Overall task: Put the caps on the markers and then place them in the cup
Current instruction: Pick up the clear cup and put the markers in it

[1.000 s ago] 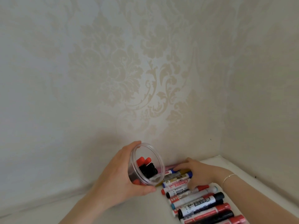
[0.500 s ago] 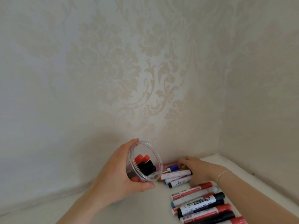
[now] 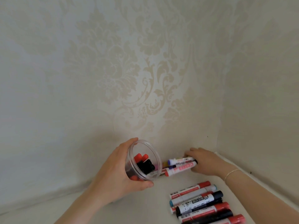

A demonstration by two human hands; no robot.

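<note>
Left hand (image 3: 116, 173) is gripping the clear plastic cup (image 3: 143, 160), fingers curled round its wall, tilting its mouth toward the viewer; red-capped and black-capped markers (image 3: 142, 162) are lying inside it. Just right of the cup, a bundle of markers (image 3: 180, 166) is pointing at its mouth, held by the right hand (image 3: 205, 162), whose fingers are wrapping over the bundle's far end. A thin bracelet (image 3: 231, 172) is circling that wrist. Below and right of the cup, a row of capped markers (image 3: 202, 202) is lying on the white worktop (image 3: 145, 207), well apart from both hands.
</note>
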